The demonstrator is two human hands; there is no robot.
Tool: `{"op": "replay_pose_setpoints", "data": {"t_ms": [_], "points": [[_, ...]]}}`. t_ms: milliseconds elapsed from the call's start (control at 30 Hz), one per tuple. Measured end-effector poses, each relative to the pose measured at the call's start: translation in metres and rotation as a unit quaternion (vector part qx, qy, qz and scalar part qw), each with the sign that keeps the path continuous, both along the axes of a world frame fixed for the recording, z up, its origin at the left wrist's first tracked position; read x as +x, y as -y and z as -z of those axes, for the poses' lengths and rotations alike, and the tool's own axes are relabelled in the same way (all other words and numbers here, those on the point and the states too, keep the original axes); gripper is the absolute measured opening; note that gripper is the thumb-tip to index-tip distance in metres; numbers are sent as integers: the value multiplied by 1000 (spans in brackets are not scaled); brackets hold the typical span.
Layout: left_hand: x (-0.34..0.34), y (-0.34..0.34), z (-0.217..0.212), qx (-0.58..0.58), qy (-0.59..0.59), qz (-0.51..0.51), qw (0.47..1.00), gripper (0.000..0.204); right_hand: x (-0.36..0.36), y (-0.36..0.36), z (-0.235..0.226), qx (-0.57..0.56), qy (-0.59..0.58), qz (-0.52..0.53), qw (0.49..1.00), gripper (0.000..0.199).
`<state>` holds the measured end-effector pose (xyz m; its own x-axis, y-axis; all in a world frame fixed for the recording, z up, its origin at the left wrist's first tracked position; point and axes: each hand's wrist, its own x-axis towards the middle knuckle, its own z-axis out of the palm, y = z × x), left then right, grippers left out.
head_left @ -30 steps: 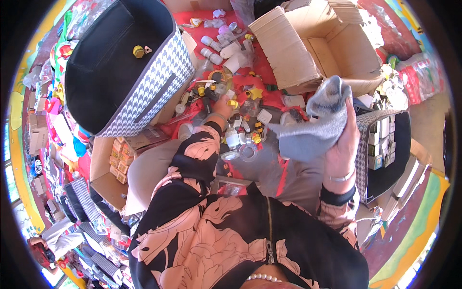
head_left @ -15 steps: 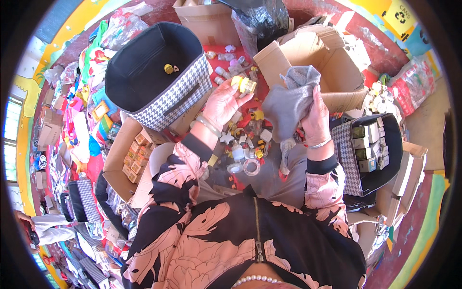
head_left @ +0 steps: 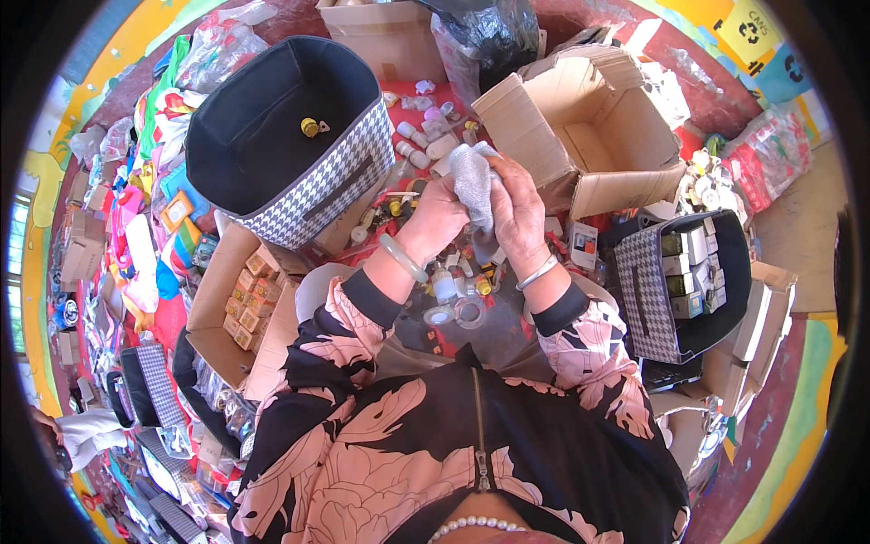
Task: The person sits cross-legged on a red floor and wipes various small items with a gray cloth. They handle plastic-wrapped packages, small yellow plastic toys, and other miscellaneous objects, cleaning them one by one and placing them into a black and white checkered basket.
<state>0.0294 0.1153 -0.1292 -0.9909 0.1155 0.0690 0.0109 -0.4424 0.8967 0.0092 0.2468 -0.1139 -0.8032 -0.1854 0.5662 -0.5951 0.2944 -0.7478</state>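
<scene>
My left hand [head_left: 437, 216] and my right hand [head_left: 515, 210] are raised together in front of me, both closed around a grey cloth [head_left: 473, 186] that sticks up between them. Whatever the cloth wraps is hidden inside it. Below my hands lie several small bottles and jars [head_left: 450, 288] on a red surface, some with yellow caps. A pale bangle circles my left wrist, and a silver one my right.
A large black bin with a houndstooth rim [head_left: 319, 181] stands at my left, a yellow-capped bottle inside. An open cardboard box [head_left: 580, 136] is at the right. A smaller houndstooth bin [head_left: 645, 290] holds small boxes. A carton of small packets [head_left: 246, 295] sits lower left.
The cloth was held high in my right hand alone while my left reached among the bottles. Now both hands have come together on the cloth, bunching it tight.
</scene>
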Motion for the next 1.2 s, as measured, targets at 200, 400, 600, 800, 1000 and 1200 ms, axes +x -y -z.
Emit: {"op": "replay_pose_setpoints", "data": {"t_ms": [200,400,600,800,1000,1200], "points": [[3,-4,-14,-233,-104,-21,967,25,2,4,7,-281,214,0,935,23],[-5,0,-6,19,-20,8,1000,33,-57,-42,29,-503,356,50,786,28],[-13,11,4,85,72,12,994,31,-61,-74,29,-486,477,49,731,24],[-11,14,2,-194,-19,-54,979,39,-54,-63,8,-10,47,150,987,15],[-9,14,-2,-423,-93,-166,886,46,-43,-63,-7,-65,78,144,984,17],[-7,9,4,-377,-101,-109,914,40,-6,-36,-42,-237,280,-199,909,32]]}}
